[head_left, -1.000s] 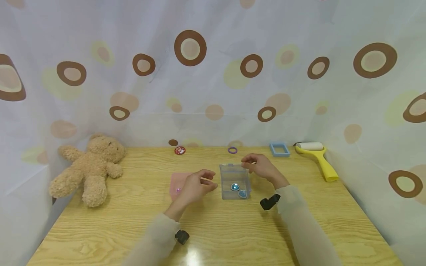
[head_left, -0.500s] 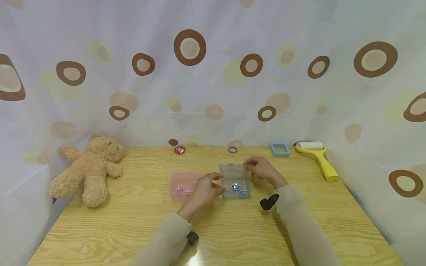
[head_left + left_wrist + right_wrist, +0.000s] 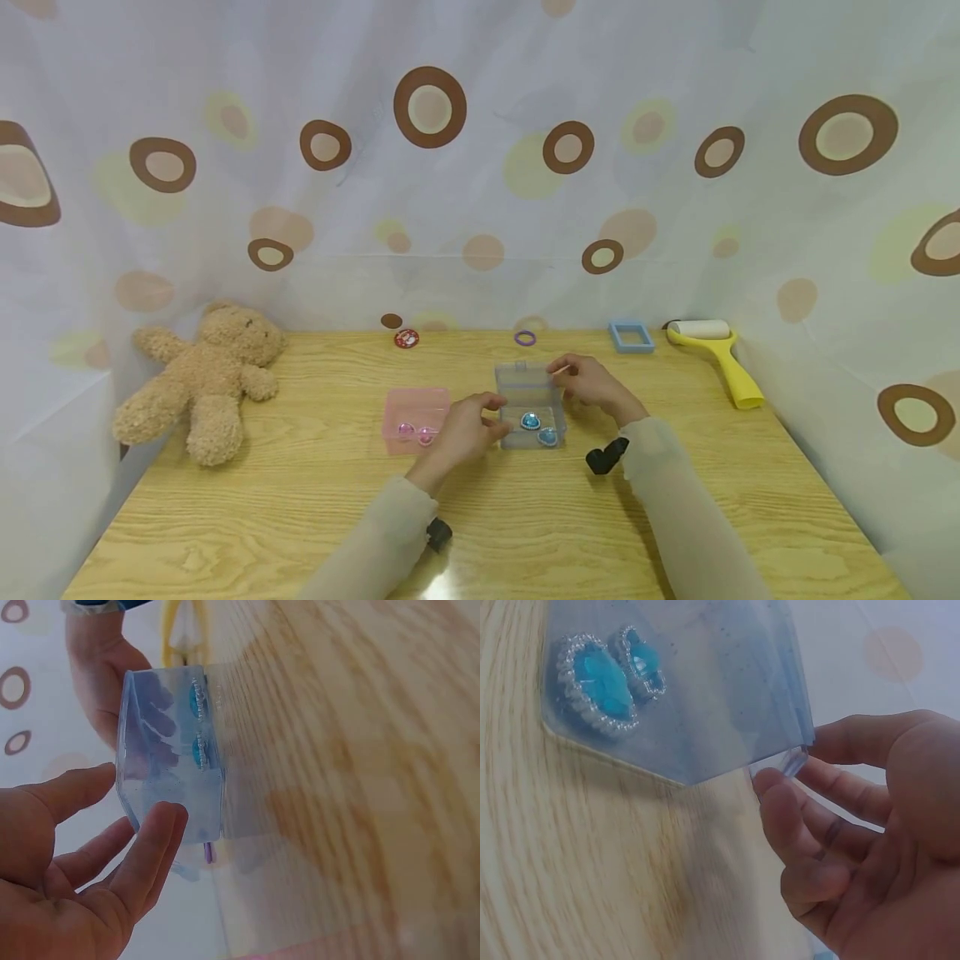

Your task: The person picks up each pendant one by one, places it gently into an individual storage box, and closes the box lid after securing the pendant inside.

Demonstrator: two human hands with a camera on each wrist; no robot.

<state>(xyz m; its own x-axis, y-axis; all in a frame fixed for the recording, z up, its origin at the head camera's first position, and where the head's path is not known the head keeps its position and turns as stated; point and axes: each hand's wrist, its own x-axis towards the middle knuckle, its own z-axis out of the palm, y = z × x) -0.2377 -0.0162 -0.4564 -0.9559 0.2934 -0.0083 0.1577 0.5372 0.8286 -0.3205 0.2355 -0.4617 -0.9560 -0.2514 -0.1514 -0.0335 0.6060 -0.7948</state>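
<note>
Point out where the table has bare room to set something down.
Bare wood: the near edge of the table and between bear and pink box. Crowded: both hands at the clear box; small items line the back edge.

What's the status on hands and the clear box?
Left hand touching clear box, fingers relaxed. Right hand fingers at its far corner. Two blue gems inside. Pink box just left, apart.
</note>
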